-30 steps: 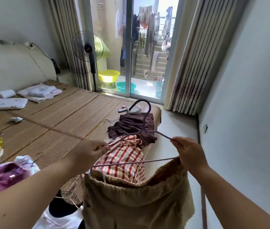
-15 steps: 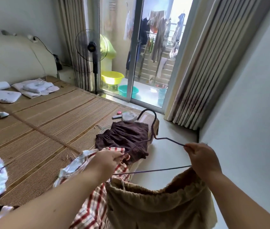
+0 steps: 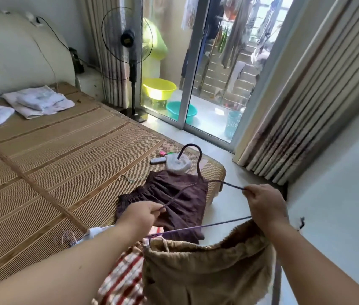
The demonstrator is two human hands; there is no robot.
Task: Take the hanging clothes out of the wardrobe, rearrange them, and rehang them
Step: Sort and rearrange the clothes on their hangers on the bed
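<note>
- Step in hand: we judged this to be the rearranging stage. The tan garment hung by its gathered waistband from the lower bar of the purple wire hanger. It was held in the air at the foot corner of the bed.
- The left grip was closed, pinching the hanger's left sloping arm near its end.
- The right grip was closed round the hanger's right corner, just above the waistband.
- The hook pointed away from the person and was free of both grips.
- A dark brown garment lay on the bed's woven mat beneath the hanger. A red-and-white checked garment lay at the bed's near edge, partly hidden by the left arm. We judged that both were still to be hung.
- Next move, in our judgement: centre the waistband on the bar, free one grip to take the hook, and carry the hanger to the wardrobe, which was not in view.
- We could read no brand, label or writing anywhere.
</note>
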